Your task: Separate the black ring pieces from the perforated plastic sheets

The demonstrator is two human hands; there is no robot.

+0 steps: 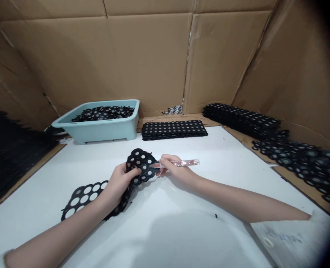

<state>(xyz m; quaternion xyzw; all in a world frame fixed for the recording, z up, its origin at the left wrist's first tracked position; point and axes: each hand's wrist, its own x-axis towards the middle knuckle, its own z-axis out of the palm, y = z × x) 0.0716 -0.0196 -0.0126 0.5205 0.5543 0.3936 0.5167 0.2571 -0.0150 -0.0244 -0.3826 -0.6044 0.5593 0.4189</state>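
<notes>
My left hand is closed on a black sheet of joined rings, its thumb lying across the front. One end of the sheet is held up and bent; the rest trails behind my left forearm onto the white table. Between the thumb and fingers of my right hand is a slim pointed tool with a clear and reddish handle. Its tip reaches the raised end of the sheet, close to my left thumb. Whether the tip is a blade cannot be made out. My right fingertips are partly hidden at the sheet's edge.
A pale blue tub full of black ring pieces stands at the back left. Stacked black perforated sheets lie at the back, with more at right beside a loose pile. A dark heap is at left. Cardboard walls enclose the table.
</notes>
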